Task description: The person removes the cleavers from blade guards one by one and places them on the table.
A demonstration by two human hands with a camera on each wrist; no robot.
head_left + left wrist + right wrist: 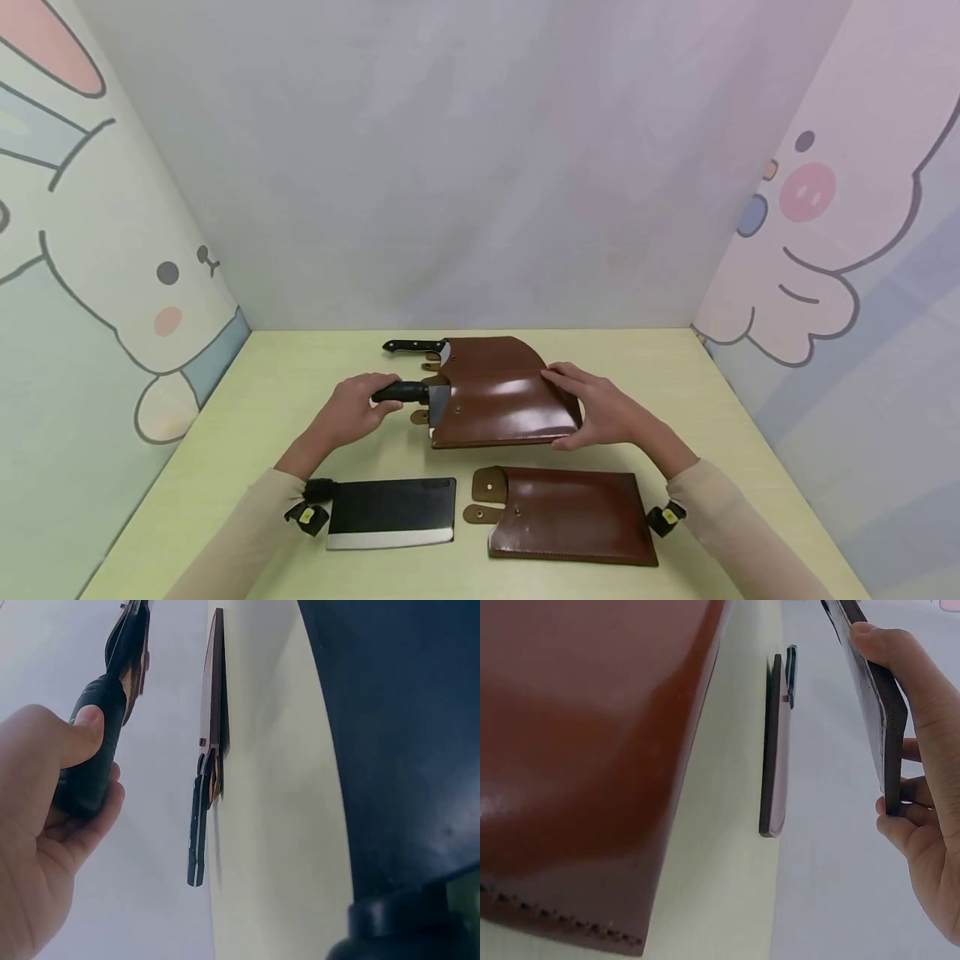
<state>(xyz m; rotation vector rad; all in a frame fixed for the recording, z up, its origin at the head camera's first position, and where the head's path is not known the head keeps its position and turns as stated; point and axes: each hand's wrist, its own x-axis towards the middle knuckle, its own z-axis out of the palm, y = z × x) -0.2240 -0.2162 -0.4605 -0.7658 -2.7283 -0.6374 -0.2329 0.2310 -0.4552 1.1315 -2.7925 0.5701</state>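
Note:
My left hand [352, 410] grips the black handle of a cleaver [401, 391], its thumb along the handle in the left wrist view. Most of that cleaver's blade is hidden inside a glossy brown leather sheath [506, 408]; a strip of metal shows at the mouth. At the sheath's right end, my right hand [600, 410] holds it by the edges, thumb and fingers on opposite sides. Both wrist views show the sheath [892, 727] and handle [94, 750] raised above the table. The sheath's snap straps hang loose beside the handle.
Behind, a black-handled knife [414, 345] sits in another brown sheath [491, 350] on the table [315, 358]. A bare cleaver [392, 508] lies at front left, beside a brown sheath [573, 512] with unfastened straps. Walls enclose the back and sides.

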